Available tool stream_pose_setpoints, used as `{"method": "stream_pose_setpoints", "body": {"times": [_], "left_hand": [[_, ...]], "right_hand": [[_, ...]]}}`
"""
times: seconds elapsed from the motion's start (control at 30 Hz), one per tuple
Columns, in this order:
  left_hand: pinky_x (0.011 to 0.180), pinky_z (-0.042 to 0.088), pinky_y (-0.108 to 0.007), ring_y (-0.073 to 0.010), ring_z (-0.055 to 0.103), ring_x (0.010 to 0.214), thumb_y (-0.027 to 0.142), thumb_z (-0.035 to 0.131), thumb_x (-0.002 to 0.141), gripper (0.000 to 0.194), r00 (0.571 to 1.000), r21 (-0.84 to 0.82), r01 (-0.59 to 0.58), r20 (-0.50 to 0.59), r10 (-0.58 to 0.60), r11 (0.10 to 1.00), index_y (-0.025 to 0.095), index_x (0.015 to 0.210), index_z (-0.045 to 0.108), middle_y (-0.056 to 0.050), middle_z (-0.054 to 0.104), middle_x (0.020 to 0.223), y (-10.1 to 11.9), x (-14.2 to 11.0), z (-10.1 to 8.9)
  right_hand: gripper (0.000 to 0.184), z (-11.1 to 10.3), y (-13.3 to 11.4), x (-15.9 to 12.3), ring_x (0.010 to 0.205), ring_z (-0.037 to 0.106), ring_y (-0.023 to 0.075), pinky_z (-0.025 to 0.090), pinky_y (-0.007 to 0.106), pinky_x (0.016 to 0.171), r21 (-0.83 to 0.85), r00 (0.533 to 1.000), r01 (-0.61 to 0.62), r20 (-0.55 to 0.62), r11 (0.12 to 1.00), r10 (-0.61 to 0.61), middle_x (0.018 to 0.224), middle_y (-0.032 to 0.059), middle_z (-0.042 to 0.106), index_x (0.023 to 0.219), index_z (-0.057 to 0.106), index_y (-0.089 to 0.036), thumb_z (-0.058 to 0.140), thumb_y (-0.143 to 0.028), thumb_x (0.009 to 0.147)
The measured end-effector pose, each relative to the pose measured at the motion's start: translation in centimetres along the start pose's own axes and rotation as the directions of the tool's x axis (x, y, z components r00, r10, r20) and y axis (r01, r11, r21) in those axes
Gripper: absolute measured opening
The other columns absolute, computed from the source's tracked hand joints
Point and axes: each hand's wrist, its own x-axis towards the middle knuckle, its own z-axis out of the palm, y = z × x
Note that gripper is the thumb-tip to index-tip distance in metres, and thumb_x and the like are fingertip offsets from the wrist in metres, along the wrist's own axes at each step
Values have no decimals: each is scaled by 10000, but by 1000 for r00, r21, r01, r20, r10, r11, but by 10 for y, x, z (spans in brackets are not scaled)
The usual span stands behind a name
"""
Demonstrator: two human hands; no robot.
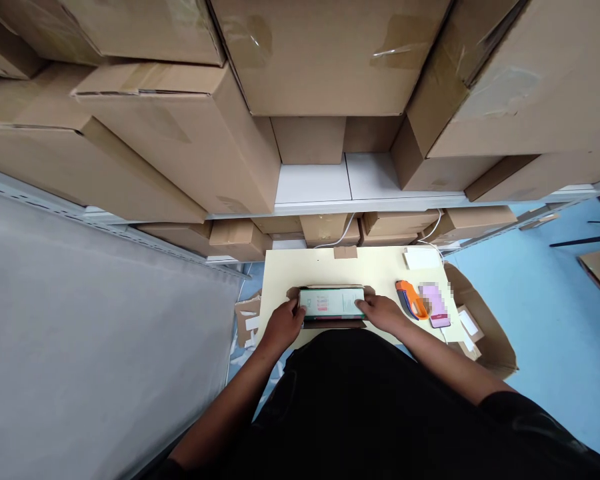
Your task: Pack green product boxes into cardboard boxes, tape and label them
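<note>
Printed pack (333, 303): near the table's six o'clock side, gripped at both ends.
Left hand (283, 325): closed on its nine o'clock end, thumb on top.
Right hand (383, 313): closed on its three o'clock end, thumb likewise.
Small carton (334, 325): open around the pack.
Table (290, 267): orange tool (416, 305), then phone (436, 307), at three o'clock.
Shelf (313, 183): cardboard boxes (327, 60), twelve o'clock.

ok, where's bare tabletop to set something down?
Two patches on the cream tabletop: back left, between its left edge and the brown cardboard piece; back middle-right, between that piece and the white item. Crowded: front centre, with left hand and right hand on the printed box; right, where the orange tool sits beside the phone.
</note>
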Motion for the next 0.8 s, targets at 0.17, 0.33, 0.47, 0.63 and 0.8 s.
{"method": "stream_pose_setpoints", "body": {"times": [0.17, 0.33, 0.47, 0.63, 0.8], "left_hand": [[810, 481, -355, -306, 716, 1002, 297, 557, 923, 358, 992, 164, 86, 74, -99, 983, 178, 1257, 605, -129, 758, 1089, 5, 12, 5], [796, 482, -366, -328, 717, 1005, 270, 563, 899, 372, 989, 328, 60, 108, -101, 943, 159, 1253, 591, -159, 752, 1074, 10, 24, 10], [826, 490, -363, -312, 714, 1024, 275, 543, 919, 381, 991, 364, 44, 101, -86, 930, 167, 1282, 584, -156, 748, 1093, 8, 29, 16], [901, 498, -368, -290, 668, 1100, 255, 563, 915, 271, 992, 386, -24, 124, -26, 922, 176, 1162, 640, -151, 698, 1185, 9, 28, 26], [953, 498, -401, -308, 626, 1118, 311, 571, 933, 253, 991, 392, -48, 135, -6, 919, 153, 1074, 710, -172, 630, 1204, 12, 24, 29]], "right_hand": [[499, 20, -9, 14, 1061, 701, 313, 490, 370, 839, -190, 998, -58, 7, 980, 61, 1155, 187, 737, 1080, 731, -152, 377, -500, 1031], [450, 26, -17, 26, 1105, 694, 301, 503, 370, 891, -213, 994, -105, -54, 971, 96, 1225, 202, 708, 1202, 691, -138, 446, -473, 1028], [446, 26, -18, 34, 1116, 693, 302, 502, 376, 916, -224, 993, -107, -69, 969, 94, 1200, 202, 719, 1193, 691, -146, 464, -493, 1029], [463, 34, -11, 36, 1077, 702, 302, 510, 368, 867, -315, 991, -59, -135, 947, 17, 1179, 206, 726, 1214, 661, -127, 416, -481, 1044], [471, 43, -4, 36, 1069, 687, 304, 498, 362, 841, -401, 985, 18, -153, 916, -86, 1187, 205, 710, 1256, 610, -121, 426, -496, 1040]]}}
